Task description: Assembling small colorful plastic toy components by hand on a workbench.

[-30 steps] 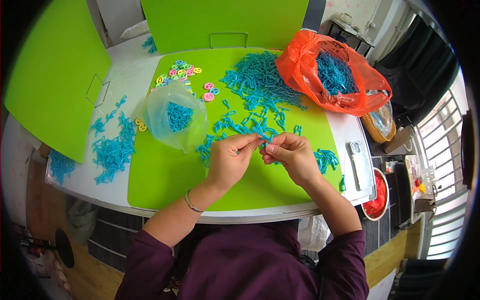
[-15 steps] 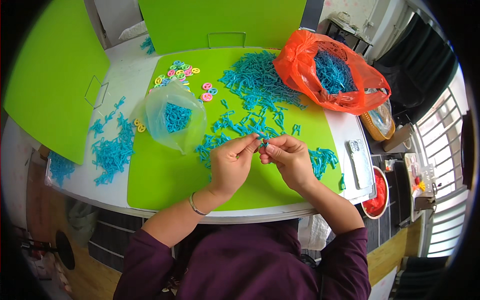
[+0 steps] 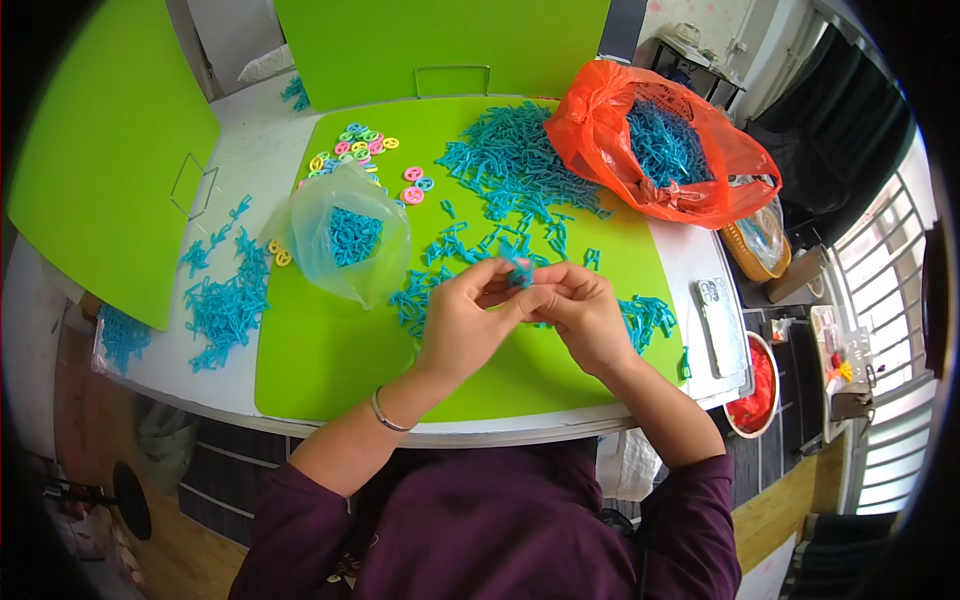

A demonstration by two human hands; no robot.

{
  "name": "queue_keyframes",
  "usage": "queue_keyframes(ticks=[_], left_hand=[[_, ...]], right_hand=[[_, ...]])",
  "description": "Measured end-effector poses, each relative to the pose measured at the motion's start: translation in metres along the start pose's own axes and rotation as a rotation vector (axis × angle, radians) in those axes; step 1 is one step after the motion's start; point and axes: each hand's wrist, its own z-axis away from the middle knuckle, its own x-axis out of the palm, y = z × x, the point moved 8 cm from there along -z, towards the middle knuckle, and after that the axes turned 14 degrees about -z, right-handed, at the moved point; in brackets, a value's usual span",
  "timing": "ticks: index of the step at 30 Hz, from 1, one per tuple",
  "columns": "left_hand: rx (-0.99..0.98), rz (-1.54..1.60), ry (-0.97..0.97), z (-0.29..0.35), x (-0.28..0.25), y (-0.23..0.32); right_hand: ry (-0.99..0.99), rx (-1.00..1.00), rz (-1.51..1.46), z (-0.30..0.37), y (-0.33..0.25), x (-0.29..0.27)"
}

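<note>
My left hand (image 3: 462, 318) and my right hand (image 3: 588, 314) meet fingertip to fingertip above the green mat (image 3: 480, 385). Both are closed on a small teal plastic piece (image 3: 517, 268), forked at one end, which pokes up between them. My fingers hide its lower part. Just beyond lie loose teal pieces (image 3: 483, 240), and behind those rises a large heap of similar pieces (image 3: 520, 150). Another small pile (image 3: 648, 322) sits beside my right wrist. To the left, a clear plastic bag (image 3: 385, 265) stands with more teal pieces inside.
A red plastic bag (image 3: 590, 125) full of teal pieces occupies the far right. Pastel rings (image 3: 413, 195) are scattered behind the clear bag. More teal pieces (image 3: 228, 300) lie on the white table at left. A phone (image 3: 716, 325) rests near the right edge. Green panels (image 3: 110, 150) stand behind.
Both hands have drawn closer together, with fingers turning inward. The teal piece, lower and more level before, now points upward between the fingertips. The heaps and bags look unmoved.
</note>
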Motion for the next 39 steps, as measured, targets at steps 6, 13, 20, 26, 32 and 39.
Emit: queue_keyframes(ticks=[6,13,20,26,32,39], left_hand=[[-0.055,-0.3,0.066,-0.006,-0.059,0.038],[0.026,-0.698,0.564,0.035,-0.237,0.049],[-0.16,-1.421,0.541,0.072,-0.326,0.008],[0.152,-1.445,0.664,0.054,-0.241,0.063],[0.41,-1.218,0.248,0.017,-0.105,0.079],[0.448,-1.103,-0.28,-0.019,0.004,0.025]], right_hand=[[-0.144,0.055,0.369,-0.011,-0.008,0.001],[0.115,-0.17,1.433,-0.029,-0.073,-0.042],[0.184,-0.261,1.634,-0.075,-0.058,-0.068],[0.118,-0.185,1.519,-0.082,-0.052,-0.06],[0.155,-0.094,1.251,-0.054,-0.064,-0.076],[0.122,-0.056,1.008,-0.044,-0.064,-0.079]])
